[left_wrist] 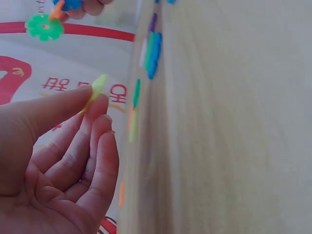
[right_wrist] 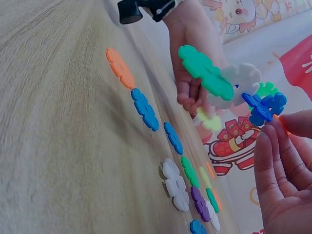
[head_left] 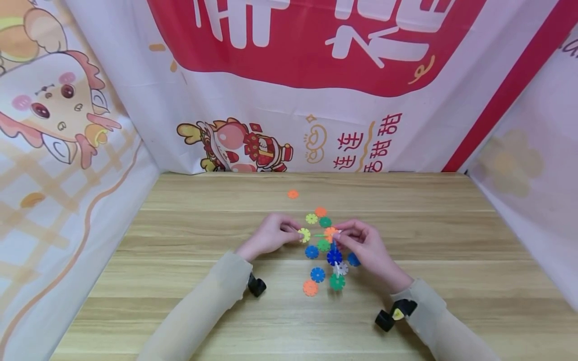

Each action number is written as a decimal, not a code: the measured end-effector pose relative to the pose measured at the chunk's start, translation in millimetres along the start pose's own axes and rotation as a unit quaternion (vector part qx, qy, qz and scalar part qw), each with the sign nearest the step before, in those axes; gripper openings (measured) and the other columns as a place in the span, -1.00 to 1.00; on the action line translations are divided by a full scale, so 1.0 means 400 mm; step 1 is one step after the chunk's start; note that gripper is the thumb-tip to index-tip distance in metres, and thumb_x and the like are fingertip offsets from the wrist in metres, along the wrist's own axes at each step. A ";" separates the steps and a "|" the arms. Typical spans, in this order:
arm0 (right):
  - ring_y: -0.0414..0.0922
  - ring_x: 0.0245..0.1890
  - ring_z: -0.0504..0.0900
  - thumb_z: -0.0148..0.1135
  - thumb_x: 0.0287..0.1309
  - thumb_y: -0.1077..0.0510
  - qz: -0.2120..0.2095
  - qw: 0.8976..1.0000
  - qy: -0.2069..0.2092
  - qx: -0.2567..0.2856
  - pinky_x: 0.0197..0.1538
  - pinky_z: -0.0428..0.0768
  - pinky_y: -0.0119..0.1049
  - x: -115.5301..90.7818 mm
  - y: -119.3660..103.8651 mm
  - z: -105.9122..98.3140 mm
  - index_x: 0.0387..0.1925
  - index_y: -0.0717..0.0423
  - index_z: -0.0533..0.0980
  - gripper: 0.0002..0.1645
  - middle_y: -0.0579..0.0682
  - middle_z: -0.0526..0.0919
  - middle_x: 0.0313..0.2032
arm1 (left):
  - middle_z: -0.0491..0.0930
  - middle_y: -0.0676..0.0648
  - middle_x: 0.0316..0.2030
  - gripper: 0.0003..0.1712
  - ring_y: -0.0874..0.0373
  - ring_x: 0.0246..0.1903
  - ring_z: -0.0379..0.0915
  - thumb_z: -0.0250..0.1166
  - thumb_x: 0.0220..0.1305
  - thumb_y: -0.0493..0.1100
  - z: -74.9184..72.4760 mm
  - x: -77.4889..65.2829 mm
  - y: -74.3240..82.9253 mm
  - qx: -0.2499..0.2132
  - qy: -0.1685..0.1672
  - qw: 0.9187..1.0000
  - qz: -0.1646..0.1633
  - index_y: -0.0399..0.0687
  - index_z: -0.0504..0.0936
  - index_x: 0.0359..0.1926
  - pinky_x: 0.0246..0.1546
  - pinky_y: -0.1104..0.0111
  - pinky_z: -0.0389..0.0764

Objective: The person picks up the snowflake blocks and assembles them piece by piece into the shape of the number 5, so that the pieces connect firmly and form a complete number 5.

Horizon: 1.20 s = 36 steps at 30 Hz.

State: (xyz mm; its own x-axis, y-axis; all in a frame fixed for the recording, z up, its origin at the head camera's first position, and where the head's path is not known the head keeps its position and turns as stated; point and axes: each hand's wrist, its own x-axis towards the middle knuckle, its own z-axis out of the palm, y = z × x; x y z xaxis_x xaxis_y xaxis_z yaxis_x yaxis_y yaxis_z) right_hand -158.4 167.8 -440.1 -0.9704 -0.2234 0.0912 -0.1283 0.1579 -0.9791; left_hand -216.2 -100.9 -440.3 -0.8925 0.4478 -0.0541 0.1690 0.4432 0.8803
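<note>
Left fingers (left_wrist: pixel 105 161) pinch a yellow-green notched disc (left_wrist: pixel 99 85); right fingers (right_wrist: pixel 265 161) grip a linked orange disc (head_left: pixel 330 233); blue discs (right_wrist: pixel 145 109) lie below them.

Bare worktop (head_left: pixel 451 220) runs free across the right and left of the frame, outside the sleeves (head_left: pixel 194 306). At centre, loose discs (head_left: pixel 318 275) block a low pass, and raised joined discs (head_left: pixel 334 257) crowd the gap between left hand (head_left: pixel 273 234) and right hand (head_left: pixel 368 245). The back cloth (head_left: pixel 266 100) walls off the top.
</note>
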 end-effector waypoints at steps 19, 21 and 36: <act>0.00 -0.25 0.72 0.29 0.41 0.10 0.005 1.000 0.007 -0.007 -0.10 0.72 -0.07 -0.001 0.009 -0.005 0.03 0.23 0.57 -0.69 0.16 0.72 -0.17 | 0.71 0.05 -0.39 -0.84 0.12 -0.32 0.67 0.46 0.25 -0.22 0.018 -0.065 0.070 -0.054 0.035 0.997 0.032 -0.14 0.68 -0.19 -0.26 0.27 0.61; 0.00 -0.24 0.72 0.29 0.41 0.09 0.006 1.000 0.007 -0.009 -0.10 0.72 -0.07 -0.001 0.010 -0.006 0.04 0.22 0.58 -0.68 0.16 0.72 -0.17 | 0.72 0.05 -0.39 -0.84 0.15 -0.33 0.66 0.46 0.26 -0.21 0.019 -0.067 0.073 -0.055 0.037 0.997 0.031 -0.14 0.69 -0.19 -0.26 0.27 0.61; 0.03 -0.21 0.72 0.31 0.40 0.08 0.007 1.000 0.007 0.002 -0.07 0.71 -0.09 -0.003 0.003 -0.002 0.03 0.20 0.58 -0.68 0.16 0.71 -0.13 | 0.72 0.04 -0.38 -0.84 0.15 -0.32 0.66 0.45 0.29 -0.19 0.029 -0.069 0.082 -0.065 0.033 0.997 0.023 -0.14 0.69 -0.16 -0.26 0.28 0.61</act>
State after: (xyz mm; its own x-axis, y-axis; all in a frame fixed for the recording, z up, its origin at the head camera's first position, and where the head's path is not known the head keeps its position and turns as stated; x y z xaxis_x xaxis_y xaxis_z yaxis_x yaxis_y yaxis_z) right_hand -157.7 168.9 -441.3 -0.9749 -0.2079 0.0803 -0.1143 0.1568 -0.9810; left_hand -181.1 -89.7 -415.6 -0.9116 0.4109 0.0150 0.1585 0.3175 0.9349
